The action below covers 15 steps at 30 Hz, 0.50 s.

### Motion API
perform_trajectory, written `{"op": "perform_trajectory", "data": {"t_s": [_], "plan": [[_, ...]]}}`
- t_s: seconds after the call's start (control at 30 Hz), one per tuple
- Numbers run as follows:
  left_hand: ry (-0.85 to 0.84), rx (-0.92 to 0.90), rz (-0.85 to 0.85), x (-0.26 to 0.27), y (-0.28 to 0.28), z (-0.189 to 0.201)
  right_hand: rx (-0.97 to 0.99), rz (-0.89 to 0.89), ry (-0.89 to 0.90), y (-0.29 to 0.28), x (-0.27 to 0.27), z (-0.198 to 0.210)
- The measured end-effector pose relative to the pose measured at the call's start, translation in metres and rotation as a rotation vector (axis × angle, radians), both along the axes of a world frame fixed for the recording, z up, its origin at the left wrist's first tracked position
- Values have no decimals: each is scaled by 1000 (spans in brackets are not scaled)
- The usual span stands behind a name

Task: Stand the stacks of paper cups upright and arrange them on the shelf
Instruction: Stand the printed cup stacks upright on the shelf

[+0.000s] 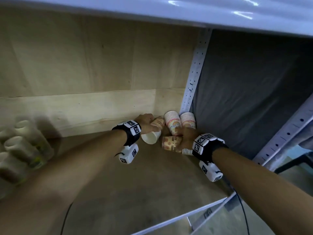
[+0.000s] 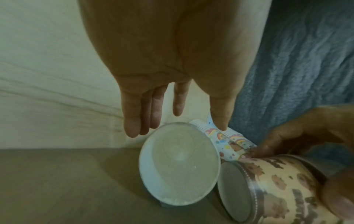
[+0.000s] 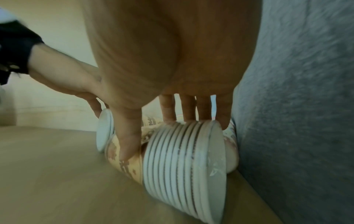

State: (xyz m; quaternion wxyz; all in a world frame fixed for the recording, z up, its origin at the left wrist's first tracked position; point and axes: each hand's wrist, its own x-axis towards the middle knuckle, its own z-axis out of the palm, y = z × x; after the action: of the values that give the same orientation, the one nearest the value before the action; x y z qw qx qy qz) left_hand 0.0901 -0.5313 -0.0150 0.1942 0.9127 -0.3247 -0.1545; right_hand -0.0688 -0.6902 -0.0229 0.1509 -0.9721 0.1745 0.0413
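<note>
Four stacks of paper cups are gathered in the back right corner of the shelf [image 1: 118, 184], against the wooden back panel [image 1: 84, 65] and the grey cloth [image 1: 245, 99] that hangs at the right side. Two rainbow-printed stacks are seen standing base-up at the very back: the left rainbow stack [image 1: 172, 122] and, just beside it, the right rainbow stack [image 1: 188, 119], which is set next to the cloth. In front of them two stacks are lying on their sides. The open-mouthed stack [image 1: 153, 133] is tipped with its white mouth turned toward the front of the shelf. The brown-patterned stack [image 1: 171, 143] is laid just to its right, the two nearly touching.

The open-mouthed stack is grasped from above by the left hand [image 1: 146, 123]; in the left wrist view the fingers [image 2: 134, 118] are seen reaching down behind the rim and the thumb at the far side, though how tightly they are closed cannot be told. The brown-patterned stack is held by the right hand [image 1: 186, 138], whose thumb [image 3: 128, 141] is pressed on the patterned side while the other fingers are curled over the ribbed rims at the top.

At the far left of the shelf a blurred group of pale upright cup stacks [image 1: 22, 146] is visible. A white perforated upright [image 1: 194, 73] is fixed at the back corner.
</note>
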Motion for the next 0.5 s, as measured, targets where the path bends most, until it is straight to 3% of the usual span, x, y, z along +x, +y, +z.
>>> {"op": "perform_trajectory", "data": {"t_s": [0.17, 0.5], "plan": [[7, 4, 7, 3, -7, -11, -55, 36, 248, -14, 22, -11], [97, 50, 29, 6, -13, -18, -49, 46, 273, -8, 17, -15]]}}
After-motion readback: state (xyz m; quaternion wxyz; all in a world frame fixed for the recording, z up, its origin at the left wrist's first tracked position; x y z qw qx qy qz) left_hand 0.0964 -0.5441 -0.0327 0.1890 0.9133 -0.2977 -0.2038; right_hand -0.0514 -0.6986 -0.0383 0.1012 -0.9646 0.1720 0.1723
